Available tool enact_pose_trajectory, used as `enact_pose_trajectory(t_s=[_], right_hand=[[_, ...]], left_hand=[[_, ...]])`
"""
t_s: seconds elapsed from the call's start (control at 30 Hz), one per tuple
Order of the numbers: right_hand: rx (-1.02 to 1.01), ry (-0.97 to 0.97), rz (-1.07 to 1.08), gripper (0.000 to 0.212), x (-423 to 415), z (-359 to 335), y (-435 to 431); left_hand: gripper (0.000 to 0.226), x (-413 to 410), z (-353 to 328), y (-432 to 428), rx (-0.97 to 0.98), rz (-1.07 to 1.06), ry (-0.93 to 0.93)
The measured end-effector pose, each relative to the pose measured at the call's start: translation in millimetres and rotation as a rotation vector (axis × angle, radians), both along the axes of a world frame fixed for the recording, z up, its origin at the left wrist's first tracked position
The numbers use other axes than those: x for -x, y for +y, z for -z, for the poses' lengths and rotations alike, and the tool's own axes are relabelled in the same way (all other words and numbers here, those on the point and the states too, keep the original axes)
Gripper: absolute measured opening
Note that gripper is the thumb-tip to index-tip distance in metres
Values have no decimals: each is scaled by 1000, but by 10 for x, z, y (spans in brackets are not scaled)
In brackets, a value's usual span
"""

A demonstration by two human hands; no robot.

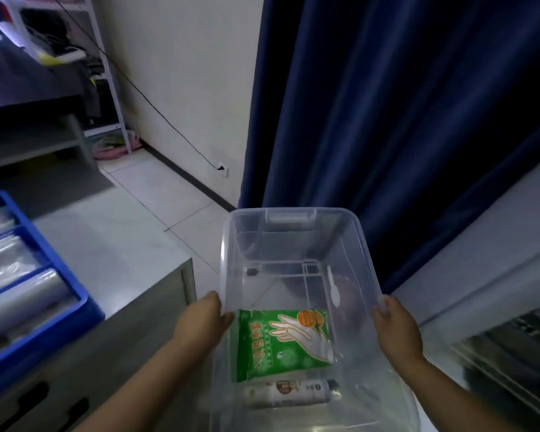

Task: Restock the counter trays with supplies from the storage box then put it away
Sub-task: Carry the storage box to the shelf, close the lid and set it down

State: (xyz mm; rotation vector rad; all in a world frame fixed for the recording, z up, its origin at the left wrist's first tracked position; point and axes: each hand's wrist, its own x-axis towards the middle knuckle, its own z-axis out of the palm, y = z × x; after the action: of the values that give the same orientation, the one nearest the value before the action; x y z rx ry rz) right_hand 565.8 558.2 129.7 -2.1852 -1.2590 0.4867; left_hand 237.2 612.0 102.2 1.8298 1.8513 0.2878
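**Clear plastic box carried two-handed away from the counter**

Clear plastic walls let everything inside the storage box (296, 294) show through. It is held in the air in front of the person, over the tiled floor (156, 194), with a dark blue curtain (402, 120) beyond its far end. The left hand (205, 322) is closed around the left rim, fingers curled over the edge and onto the wall; the right hand (395, 328) clamps the right rim the same way, fingertips over the lip. Both grips sit toward the near half of the box.

Inside, a green glove packet (281, 344) lies flat on the bottom near the person, a small white bottle (290, 395) rests on its side just beside the packet's near edge, and a white plastic spoon (332, 288) lies toward the right wall. The blue counter tray (72, 291) sits on the grey counter (116, 244) to the left, its compartments holding clear wrapped packs.

The step appears to be putting the box away, or carrying it on to a further tray; which one cannot be told. To do it well, keep the box level so the bottle does not roll. With both grips on the near half, the far end may dip, so sliding the hands toward the middle would balance it better. Watch the curtain and the counter corner while turning.
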Motion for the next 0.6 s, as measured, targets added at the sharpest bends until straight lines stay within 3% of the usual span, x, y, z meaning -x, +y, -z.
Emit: enact_pose_trajectory(t_s=[0.17,0.27,0.6], right_hand=[[-41,34,41,17,-76,-90,705],[-40,47,30,13,-123,-71,1238],[-32,222,-120,10,-166,231,3319]], left_hand=[[27,-39,-234,860,-109,43,17],[26,-64,-291,1330,-108,38,13],[26,-105,-191,2730,-12,-199,25]])
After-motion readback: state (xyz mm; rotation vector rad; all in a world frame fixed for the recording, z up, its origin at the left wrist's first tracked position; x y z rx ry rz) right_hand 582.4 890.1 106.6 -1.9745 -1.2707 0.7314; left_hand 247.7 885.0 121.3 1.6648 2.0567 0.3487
